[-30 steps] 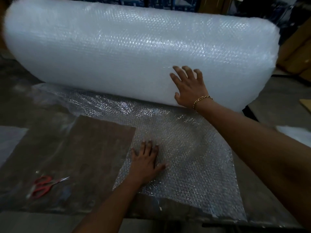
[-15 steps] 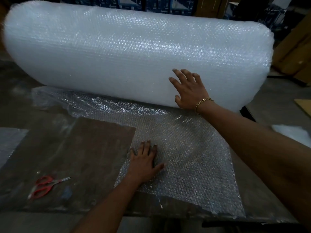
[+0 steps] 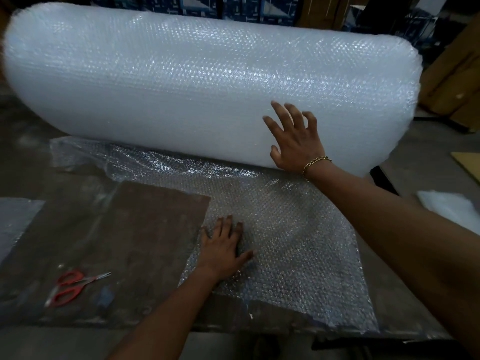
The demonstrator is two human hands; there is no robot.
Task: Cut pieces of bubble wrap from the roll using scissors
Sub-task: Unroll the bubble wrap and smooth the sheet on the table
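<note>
A big white roll of bubble wrap (image 3: 181, 87) lies across the far side of the dark table (image 3: 117, 242). Its loose sheet (image 3: 298, 242) spreads toward me over the table's right half, with a left edge cut back near the middle. My left hand (image 3: 223, 250) lies flat on that sheet close to its left edge. My right hand (image 3: 296, 141), with a gold bracelet at the wrist, touches the roll's near face low down, fingers spread and slightly bent. Red-handled scissors (image 3: 72, 285) lie on the table at the near left, apart from both hands.
A cut piece of bubble wrap (image 3: 13, 219) lies at the table's left edge. Another white scrap (image 3: 452, 209) sits on the floor at right. Cardboard boxes (image 3: 454, 74) stand behind at right and blue crates (image 3: 233, 6) beyond the roll.
My right hand has shifted slightly on the roll's face and its fingers have bent a little. The roll sits a bit farther from me. My left hand has stayed in place.
</note>
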